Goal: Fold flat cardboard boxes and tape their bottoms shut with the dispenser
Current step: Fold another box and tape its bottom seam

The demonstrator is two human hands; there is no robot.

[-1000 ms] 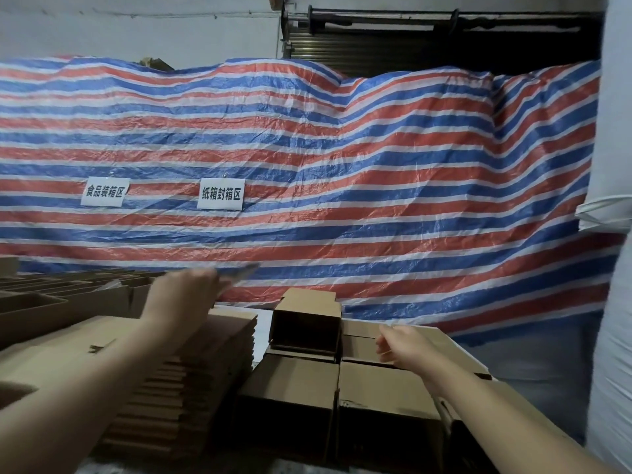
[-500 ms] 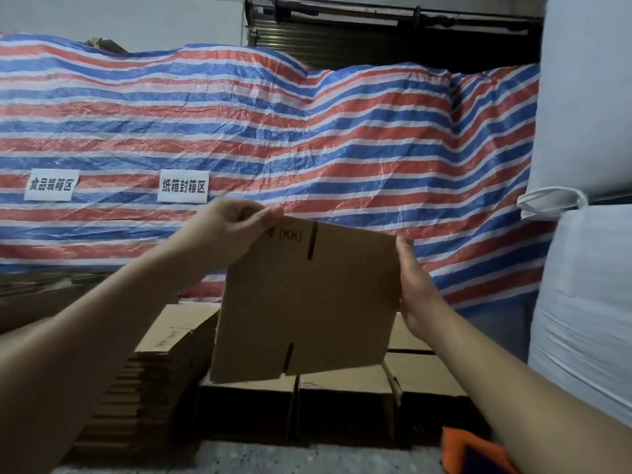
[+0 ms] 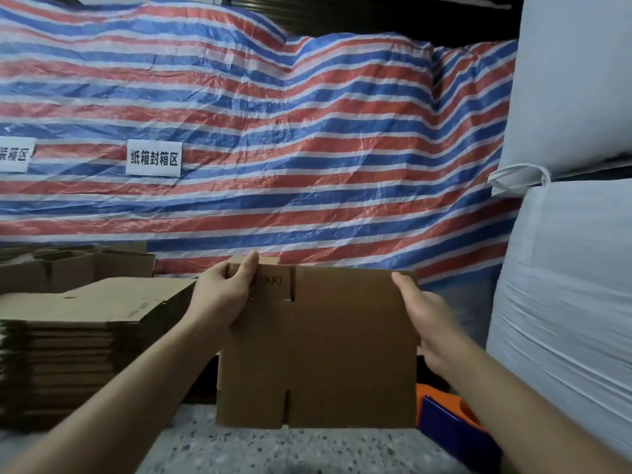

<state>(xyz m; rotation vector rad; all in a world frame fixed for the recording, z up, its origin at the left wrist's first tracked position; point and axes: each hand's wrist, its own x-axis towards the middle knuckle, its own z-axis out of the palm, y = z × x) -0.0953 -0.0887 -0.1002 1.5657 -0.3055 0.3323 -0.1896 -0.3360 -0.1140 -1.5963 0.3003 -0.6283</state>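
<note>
Striped tarpaulin in red, white and blue closes off the back of the work area, with white sacks stacked at the right and a speckled counter in front. We note that a second ago the hands reached toward the stack of flat boxes on the left; half a second ago one flat box was held up in the air; it now stands lower, its bottom edge at or near the counter, still unopened. Left hand grips the upper left corner, fingers curled over the top edge. Right hand lies along the right edge with fingers mostly straight; we cannot tell whether the thumb hooks behind. Folded boxes sit behind the stack. An orange and blue object, likely the tape dispenser, rests just right of the box. We judge the picking step done; opening the box into shape and folding its bottom flaps comes next, taping after.
</note>
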